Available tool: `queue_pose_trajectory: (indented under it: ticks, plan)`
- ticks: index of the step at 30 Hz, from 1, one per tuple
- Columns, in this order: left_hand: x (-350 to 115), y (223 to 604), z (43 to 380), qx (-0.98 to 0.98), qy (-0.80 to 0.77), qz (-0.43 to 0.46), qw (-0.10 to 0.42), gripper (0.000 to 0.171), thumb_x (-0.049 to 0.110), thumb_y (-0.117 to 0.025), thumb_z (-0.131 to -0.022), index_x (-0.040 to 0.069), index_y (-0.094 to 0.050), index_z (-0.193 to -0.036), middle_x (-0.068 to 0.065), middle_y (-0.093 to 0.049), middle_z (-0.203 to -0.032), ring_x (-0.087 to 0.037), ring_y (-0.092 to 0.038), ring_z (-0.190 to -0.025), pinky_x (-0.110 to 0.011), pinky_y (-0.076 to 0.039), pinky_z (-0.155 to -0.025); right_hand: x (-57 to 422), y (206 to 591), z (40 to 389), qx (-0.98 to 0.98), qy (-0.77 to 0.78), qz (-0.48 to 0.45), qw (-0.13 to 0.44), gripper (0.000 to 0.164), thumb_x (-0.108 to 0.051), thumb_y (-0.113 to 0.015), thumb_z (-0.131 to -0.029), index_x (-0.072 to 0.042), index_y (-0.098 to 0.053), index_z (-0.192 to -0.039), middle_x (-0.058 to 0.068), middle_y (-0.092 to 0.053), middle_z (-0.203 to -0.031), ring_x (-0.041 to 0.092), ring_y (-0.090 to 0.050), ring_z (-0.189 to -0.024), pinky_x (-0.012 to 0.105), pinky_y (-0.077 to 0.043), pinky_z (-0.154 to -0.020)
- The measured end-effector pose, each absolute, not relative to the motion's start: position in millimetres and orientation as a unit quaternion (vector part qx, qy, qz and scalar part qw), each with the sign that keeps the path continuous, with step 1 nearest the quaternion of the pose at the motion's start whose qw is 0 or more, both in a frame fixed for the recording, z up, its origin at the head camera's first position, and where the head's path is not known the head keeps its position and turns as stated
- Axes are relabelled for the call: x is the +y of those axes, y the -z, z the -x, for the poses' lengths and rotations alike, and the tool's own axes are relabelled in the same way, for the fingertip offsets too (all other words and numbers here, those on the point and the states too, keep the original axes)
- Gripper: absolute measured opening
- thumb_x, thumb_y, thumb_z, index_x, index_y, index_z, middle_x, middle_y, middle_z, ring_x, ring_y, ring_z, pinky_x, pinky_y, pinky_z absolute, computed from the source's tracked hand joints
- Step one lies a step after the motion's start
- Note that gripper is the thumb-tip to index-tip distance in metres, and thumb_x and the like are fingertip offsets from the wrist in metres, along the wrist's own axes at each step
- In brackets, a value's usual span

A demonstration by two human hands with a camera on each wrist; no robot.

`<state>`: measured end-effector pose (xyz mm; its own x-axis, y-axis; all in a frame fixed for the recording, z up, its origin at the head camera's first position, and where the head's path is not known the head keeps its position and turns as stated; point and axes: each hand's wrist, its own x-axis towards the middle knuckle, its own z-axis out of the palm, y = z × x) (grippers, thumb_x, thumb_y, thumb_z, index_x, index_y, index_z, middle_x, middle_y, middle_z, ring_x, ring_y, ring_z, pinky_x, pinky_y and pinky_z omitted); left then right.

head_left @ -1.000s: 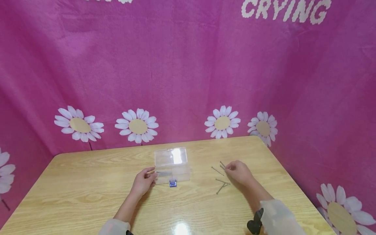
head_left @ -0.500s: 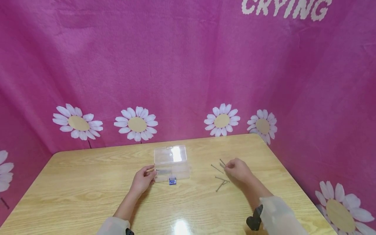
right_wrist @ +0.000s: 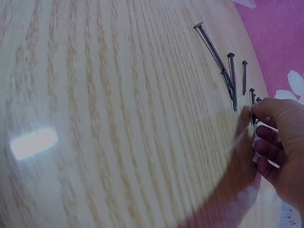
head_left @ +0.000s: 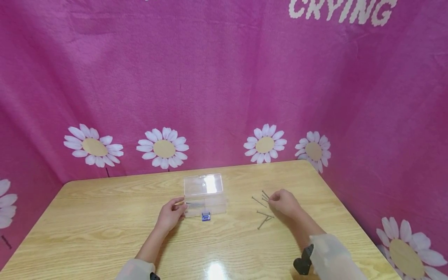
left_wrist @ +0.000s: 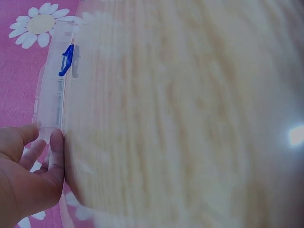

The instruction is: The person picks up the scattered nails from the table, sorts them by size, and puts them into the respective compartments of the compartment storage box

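Observation:
A clear plastic box (head_left: 215, 206) stands on the table with its lid (head_left: 194, 186) tipped back and a blue latch (head_left: 205, 216) at its front. Thin dark pieces (head_left: 194, 203) show through its left part. My left hand (head_left: 170, 214) grips the box's left end between thumb and fingers. To the right, several steel nails (head_left: 259, 201) lie loose, two of them meeting the long nail (right_wrist: 211, 45) in the right wrist view. With thumb and forefinger, my right hand (head_left: 286, 203) pinches a nail (right_wrist: 252, 95) at the far side of the group; its lower part is hidden by the fingers.
The wooden table (head_left: 105, 217) ends at a pink curtain (head_left: 210, 85) with printed daisies behind and at both sides. A bright light reflection (head_left: 216, 270) lies on the tabletop near the front.
The head view has shifted slightly. Both hands stay where they were, the left at the box and the right at the nails.

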<state>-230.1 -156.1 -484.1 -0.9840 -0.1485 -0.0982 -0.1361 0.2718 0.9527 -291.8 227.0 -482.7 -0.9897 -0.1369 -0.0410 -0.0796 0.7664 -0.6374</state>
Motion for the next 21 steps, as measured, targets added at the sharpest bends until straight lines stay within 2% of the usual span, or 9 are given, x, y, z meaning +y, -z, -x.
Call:
queue_pose_trajectory:
  ticks: [5,14,21]
  plan:
    - [-156.1,484.0,230.5,-0.797,0.597,-0.089,0.004,0.038,0.007,-0.059,-0.090,-0.005,-0.053,-0.126,-0.015,-0.063,-0.087,-0.010,-0.058,-0.066,-0.022,-0.054,-0.060,230.9,482.8,293.8,0.928,0.367,0.043,0.050,0.017,-0.013,-0.063,-0.084,0.001,-0.067,-0.091,0.011,-0.066,-0.086,0.021,-0.060,-0.082,0.036,-0.054,-0.077]
    - [-156.3,484.9,231.6,-0.798,0.596,-0.088,0.003,0.038,0.007,-0.059,-0.090,-0.005,-0.053,-0.126,-0.014,-0.062,-0.087,-0.009,-0.057,-0.066,-0.022,-0.054,-0.060,238.7,468.1,294.8,0.927,0.369,0.060,0.038,0.016,-0.014,-0.063,-0.086,0.000,-0.068,-0.091,0.011,-0.067,-0.089,0.020,-0.059,-0.084,0.037,-0.051,-0.080]
    - [-156.8,485.2,231.2,-0.796,0.600,-0.086,0.005,0.038,0.007,-0.059,-0.090,-0.006,-0.053,-0.125,-0.016,-0.063,-0.088,-0.009,-0.058,-0.065,-0.021,-0.054,-0.059,238.0,453.1,297.8,0.927,0.368,0.060,0.041,0.018,-0.016,-0.063,-0.086,-0.001,-0.068,-0.094,0.011,-0.066,-0.092,0.018,-0.054,-0.079,0.028,-0.047,-0.068]
